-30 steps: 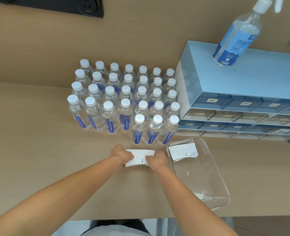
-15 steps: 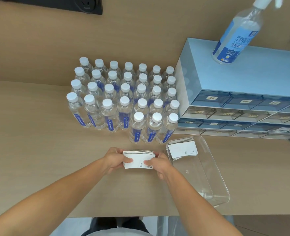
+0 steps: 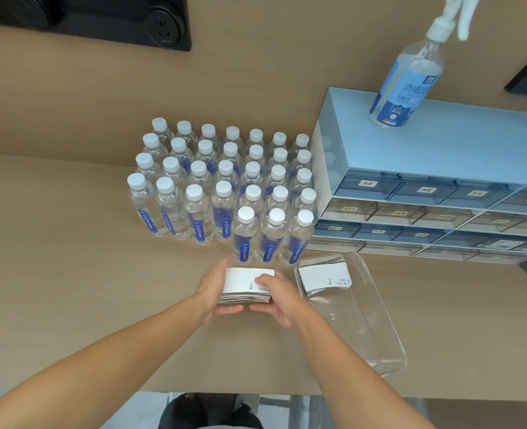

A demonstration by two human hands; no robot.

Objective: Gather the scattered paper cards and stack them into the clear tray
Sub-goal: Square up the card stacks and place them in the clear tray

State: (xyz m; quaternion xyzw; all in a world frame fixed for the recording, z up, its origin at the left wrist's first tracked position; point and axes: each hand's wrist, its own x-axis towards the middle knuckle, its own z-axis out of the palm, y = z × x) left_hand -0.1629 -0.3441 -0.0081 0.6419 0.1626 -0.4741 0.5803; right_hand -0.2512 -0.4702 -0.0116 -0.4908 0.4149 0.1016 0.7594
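Observation:
A thick stack of white paper cards is held between both my hands, just in front of the water bottles. My left hand grips its left end and my right hand grips its right end, fingers over the top. To the right lies the clear tray, long and see-through. Another pile of white cards rests in the tray's far end.
Several rows of water bottles stand behind my hands. A blue drawer cabinet sits at the right with a spray bottle on top. The table's front edge runs below my forearms.
The cards have gone from a flat spread sheaf to a squared thick stack, lifted slightly and held at both ends. My hands moved a little nearer to me.

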